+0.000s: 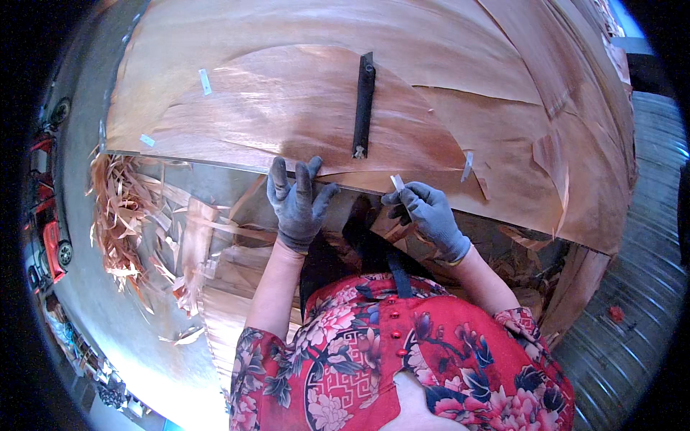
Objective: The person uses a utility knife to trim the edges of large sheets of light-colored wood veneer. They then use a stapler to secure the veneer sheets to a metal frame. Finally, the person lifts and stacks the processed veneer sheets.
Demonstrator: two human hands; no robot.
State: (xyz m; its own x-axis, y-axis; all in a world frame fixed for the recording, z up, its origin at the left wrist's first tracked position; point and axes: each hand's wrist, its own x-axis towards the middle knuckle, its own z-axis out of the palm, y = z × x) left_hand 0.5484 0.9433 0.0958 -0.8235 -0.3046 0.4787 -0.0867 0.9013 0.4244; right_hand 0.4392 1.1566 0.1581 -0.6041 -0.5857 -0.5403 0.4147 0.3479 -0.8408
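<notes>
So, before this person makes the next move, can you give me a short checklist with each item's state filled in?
1. White strip gripped in the right hand: ok, held at the fingertips.
2. Left hand at the near edge of the brown sheet: ok, fingers spread over the edge.
3. Left fingers pressing the sheet down: cannot tell.
4. Dark bar lying on the sheet: ok.
5. Other pale strips in place, upper left, lower left and right: ok for position; how firmly they stick, cannot tell.
6. Floor free of loose scraps: not ok, a heap lies at the left.
</notes>
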